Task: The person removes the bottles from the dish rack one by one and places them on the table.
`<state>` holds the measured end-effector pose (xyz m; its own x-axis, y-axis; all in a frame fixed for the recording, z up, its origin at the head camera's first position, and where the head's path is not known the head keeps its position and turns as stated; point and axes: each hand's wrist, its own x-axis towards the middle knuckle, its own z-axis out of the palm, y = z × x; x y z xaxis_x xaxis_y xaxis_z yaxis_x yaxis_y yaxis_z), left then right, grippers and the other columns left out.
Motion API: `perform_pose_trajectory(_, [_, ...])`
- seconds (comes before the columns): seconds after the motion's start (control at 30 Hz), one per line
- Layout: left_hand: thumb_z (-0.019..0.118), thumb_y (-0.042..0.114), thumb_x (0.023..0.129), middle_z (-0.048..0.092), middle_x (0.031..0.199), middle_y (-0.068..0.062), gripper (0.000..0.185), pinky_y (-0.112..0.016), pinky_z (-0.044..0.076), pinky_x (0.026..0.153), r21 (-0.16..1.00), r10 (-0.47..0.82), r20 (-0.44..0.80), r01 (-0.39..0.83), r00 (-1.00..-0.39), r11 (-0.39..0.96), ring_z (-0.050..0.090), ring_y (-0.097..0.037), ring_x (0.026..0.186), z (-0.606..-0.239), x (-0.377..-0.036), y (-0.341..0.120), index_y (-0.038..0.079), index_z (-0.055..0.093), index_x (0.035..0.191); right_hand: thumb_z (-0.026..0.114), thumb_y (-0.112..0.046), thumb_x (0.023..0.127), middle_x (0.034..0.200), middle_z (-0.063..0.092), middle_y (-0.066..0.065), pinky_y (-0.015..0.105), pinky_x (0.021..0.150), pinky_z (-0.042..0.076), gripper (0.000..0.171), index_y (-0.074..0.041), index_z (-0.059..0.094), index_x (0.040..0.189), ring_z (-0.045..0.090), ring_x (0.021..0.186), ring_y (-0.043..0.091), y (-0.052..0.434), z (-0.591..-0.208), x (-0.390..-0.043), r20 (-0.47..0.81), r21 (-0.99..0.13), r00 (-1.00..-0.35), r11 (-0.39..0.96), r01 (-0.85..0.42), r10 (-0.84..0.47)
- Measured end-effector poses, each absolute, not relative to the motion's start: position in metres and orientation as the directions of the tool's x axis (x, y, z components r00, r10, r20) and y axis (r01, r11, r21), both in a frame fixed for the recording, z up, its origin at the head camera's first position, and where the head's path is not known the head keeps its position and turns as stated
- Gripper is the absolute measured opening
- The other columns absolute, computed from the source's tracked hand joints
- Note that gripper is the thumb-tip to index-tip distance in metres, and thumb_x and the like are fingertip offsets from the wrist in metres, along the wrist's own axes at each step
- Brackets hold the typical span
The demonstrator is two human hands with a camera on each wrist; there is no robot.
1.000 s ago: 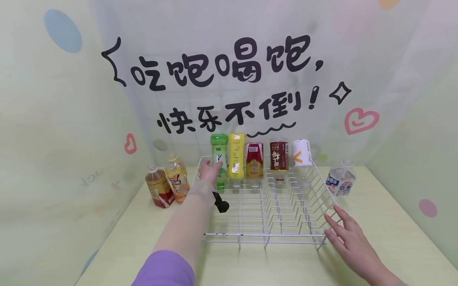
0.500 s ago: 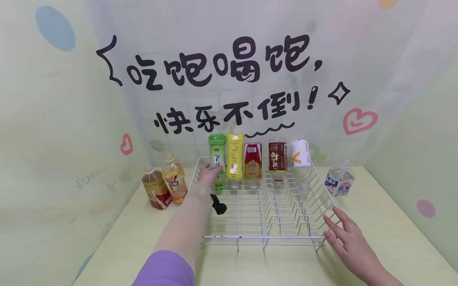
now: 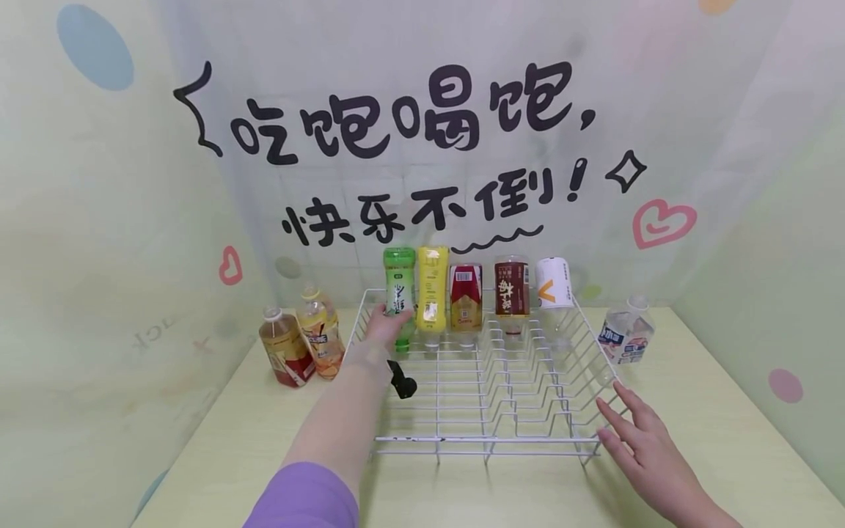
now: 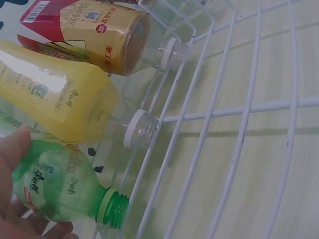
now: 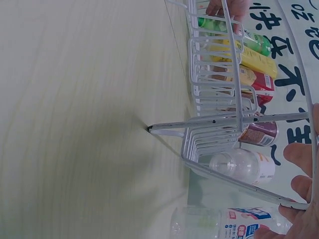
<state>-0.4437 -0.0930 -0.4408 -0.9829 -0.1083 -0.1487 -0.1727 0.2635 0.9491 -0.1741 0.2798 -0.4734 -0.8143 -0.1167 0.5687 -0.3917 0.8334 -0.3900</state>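
Note:
At the back left of the white wire rack, my left hand holds a green plastic bottle that stands neck down. The left wrist view shows the thumb on one side of the bottle and fingers on the other, with its uncapped green neck at the rack wires. Beside it an upside-down yellow bottle leans in the rack, then a red-and-gold bottle. My right hand rests at the rack's right front corner, fingers spread and nearly straight along the rim.
Farther right in the rack stand an inverted dark red-labelled bottle and a white-labelled one. Two upright bottles, one brown-and-red and one orange, stand left of the rack. A clear bottle stands to its right.
The head view has shifted slightly, so the scene sits a little farther left. My left hand stays around the green bottle, its fingers a bit lower on it. The right hand keeps its place.

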Motion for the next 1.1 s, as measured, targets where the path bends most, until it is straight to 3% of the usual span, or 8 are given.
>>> perform_pose_trajectory(0.3, [0.069,0.034,0.088,0.055,0.125,-0.011,0.066,-0.049,0.041,0.1,0.96,-0.114,-0.134,-0.157,-0.984,0.233,0.051,-0.03,0.116,-0.445,-0.447,-0.094,0.01,0.039,0.141,0.064,-0.019,0.092,0.15,0.033,0.019,0.019,0.111,0.002,0.04,0.0,0.06,0.127,0.032,0.128,0.048,0.281,-0.474,-0.174,0.569,-0.389,-0.814,0.834,-0.391,-0.116])
perform_pose_trajectory(0.57, [0.07,0.033,0.088,0.053,0.127,-0.011,0.067,-0.047,0.042,0.098,0.973,-0.14,-0.11,-0.136,-0.984,0.187,0.051,-0.03,0.115,-0.441,-0.444,-0.096,0.01,0.038,0.142,0.063,-0.018,0.093,0.15,0.032,0.019,0.02,0.11,0.004,0.039,0.001,0.06,0.127,0.032,0.127,0.049,0.279,-0.474,-0.173,0.583,-0.384,-0.804,0.832,-0.401,-0.118])
perform_pose_trajectory(0.77, [0.07,0.033,0.088,0.054,0.126,-0.01,0.069,-0.045,0.044,0.097,0.979,-0.153,-0.09,-0.116,-0.984,0.167,0.053,-0.028,0.113,-0.432,-0.439,-0.099,0.011,0.036,0.144,0.063,-0.018,0.093,0.151,0.031,0.018,0.028,0.113,0.008,0.04,0.0,0.06,0.128,0.032,0.127,0.049,0.278,-0.473,-0.173,0.571,-0.394,-0.813,0.83,-0.395,-0.116])
perform_pose_trajectory(0.9, [0.07,0.033,0.087,0.056,0.122,-0.01,0.061,-0.042,0.046,0.093,0.985,-0.157,-0.049,-0.074,-0.986,0.158,0.055,-0.026,0.108,-0.425,-0.435,-0.099,0.01,0.042,0.136,0.063,-0.019,0.093,0.151,0.031,0.018,0.038,0.115,0.013,0.04,0.0,0.06,0.128,0.032,0.127,0.049,0.279,-0.473,-0.172,0.564,-0.398,-0.818,0.831,-0.388,-0.112])
perform_pose_trajectory(1.1, [0.069,0.035,0.088,0.056,0.122,-0.009,0.061,-0.041,0.046,0.092,0.987,-0.151,-0.027,-0.05,-0.988,0.156,0.055,-0.024,0.106,-0.416,-0.432,-0.099,0.012,0.042,0.137,0.062,-0.019,0.094,0.151,0.031,0.019,0.053,0.112,0.018,0.04,0.001,0.06,0.128,0.031,0.127,0.051,0.28,-0.472,-0.172,0.55,-0.412,-0.828,0.827,-0.382,-0.108])
